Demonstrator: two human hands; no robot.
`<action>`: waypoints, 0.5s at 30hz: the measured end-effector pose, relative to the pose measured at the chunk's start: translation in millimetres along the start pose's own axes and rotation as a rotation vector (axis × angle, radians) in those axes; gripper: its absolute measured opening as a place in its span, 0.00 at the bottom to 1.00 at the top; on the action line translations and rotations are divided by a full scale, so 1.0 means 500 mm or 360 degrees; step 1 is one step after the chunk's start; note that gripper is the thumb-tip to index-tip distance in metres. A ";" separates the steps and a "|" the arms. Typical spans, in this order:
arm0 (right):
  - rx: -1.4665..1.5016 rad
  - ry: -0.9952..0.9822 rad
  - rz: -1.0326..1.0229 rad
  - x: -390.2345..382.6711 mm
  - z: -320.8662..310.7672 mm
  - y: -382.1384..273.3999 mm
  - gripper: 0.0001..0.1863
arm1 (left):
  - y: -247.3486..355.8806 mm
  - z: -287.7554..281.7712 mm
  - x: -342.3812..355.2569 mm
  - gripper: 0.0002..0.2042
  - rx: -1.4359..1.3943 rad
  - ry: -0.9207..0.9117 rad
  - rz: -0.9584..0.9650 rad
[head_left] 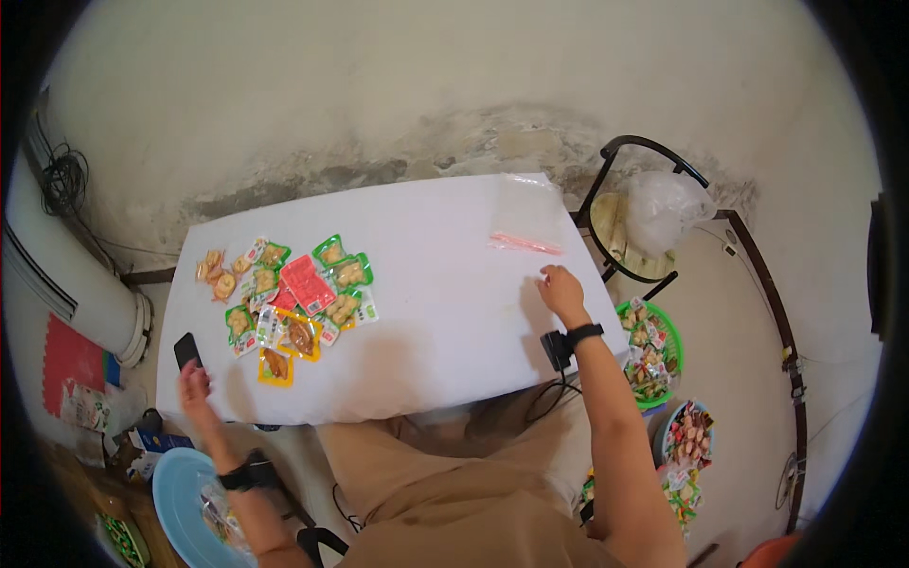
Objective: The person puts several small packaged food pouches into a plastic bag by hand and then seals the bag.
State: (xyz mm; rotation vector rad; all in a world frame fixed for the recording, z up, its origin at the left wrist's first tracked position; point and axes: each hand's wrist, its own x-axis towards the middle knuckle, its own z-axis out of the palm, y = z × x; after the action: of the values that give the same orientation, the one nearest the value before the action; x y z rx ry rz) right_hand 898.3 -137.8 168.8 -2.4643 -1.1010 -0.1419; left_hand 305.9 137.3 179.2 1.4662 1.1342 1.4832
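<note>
My left hand (194, 387) is at the table's left front edge, beside the lower end of a black phone (187, 350). Its fingers are apart and nothing shows in them; whether they touch the phone I cannot tell. Over the right side of the table, my right hand (562, 292) has loosely bent fingers with nothing visible between them. Just beyond it lies a stack of clear zip bags (526, 213) with a pink-red strip. A pile of small sealed snack packs (346, 273), green, yellow and clear, covers the left part of the table, with a red pack (306, 284) on top.
The table (436, 312) has a white cover. To its right stand a black-framed chair (653, 151) holding a clear plastic bag (666, 210), a green basket (674, 341) of packs and a blue-rimmed tub (712, 426). A light blue basin (170, 483) sits at lower left.
</note>
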 end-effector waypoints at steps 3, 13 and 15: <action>-0.0057 0.0120 0.0016 0.064 0.019 0.032 0.13 | -0.038 0.243 -0.078 0.11 -0.0072 -0.0457 -0.0147; -0.0643 0.0159 -0.0123 0.150 0.123 0.126 0.06 | 0.015 0.621 -0.403 0.11 0.0389 -0.1305 0.0827; -0.0580 0.0224 -0.0128 0.158 0.135 0.142 0.05 | 0.021 0.620 -0.410 0.10 0.0524 -0.1341 0.0793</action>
State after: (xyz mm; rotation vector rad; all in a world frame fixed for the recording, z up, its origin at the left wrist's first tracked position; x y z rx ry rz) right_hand 998.0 -96.5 104.4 -2.6716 -1.2003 -0.5777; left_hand 628.5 -33.0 105.9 2.4072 0.5082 0.7862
